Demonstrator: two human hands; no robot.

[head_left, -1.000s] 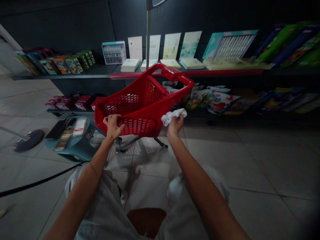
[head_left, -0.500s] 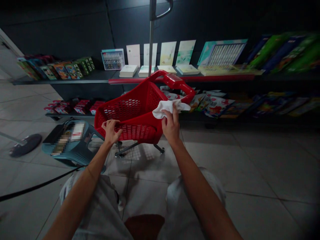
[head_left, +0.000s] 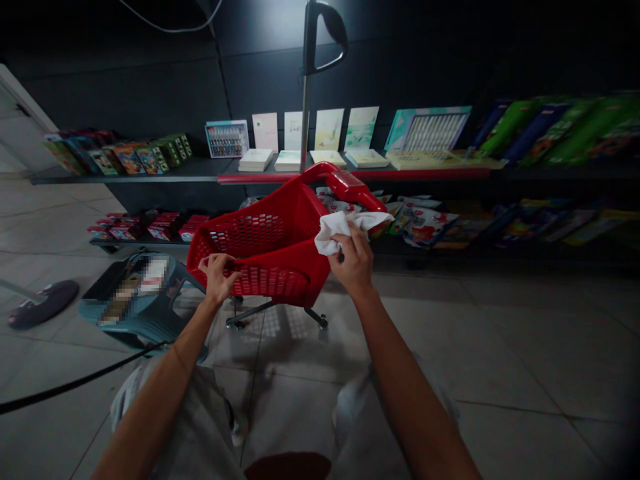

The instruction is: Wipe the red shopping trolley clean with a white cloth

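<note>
A red plastic shopping cart [head_left: 270, 233] stands on the tiled floor in front of me, tilted, with its red handle [head_left: 345, 183] at the far side. My left hand [head_left: 217, 277] grips the near rim of the basket, fingers curled over the edge. My right hand [head_left: 353, 260] is closed on a crumpled white cloth [head_left: 345, 227] and presses it against the cart's right rim, just below the handle.
A blue-grey plastic stool [head_left: 145, 300] stands left of the cart. Dark shelves [head_left: 210, 170] behind hold boxes, books and packets. A metal pole [head_left: 306, 100] rises behind the cart. A black cable [head_left: 75, 383] crosses the floor at left, beside a dark round stand base [head_left: 40, 303].
My right hand has risen with the cloth from beside the cart's lower right corner up onto its right rim near the handle. My left hand has stayed on the near rim.
</note>
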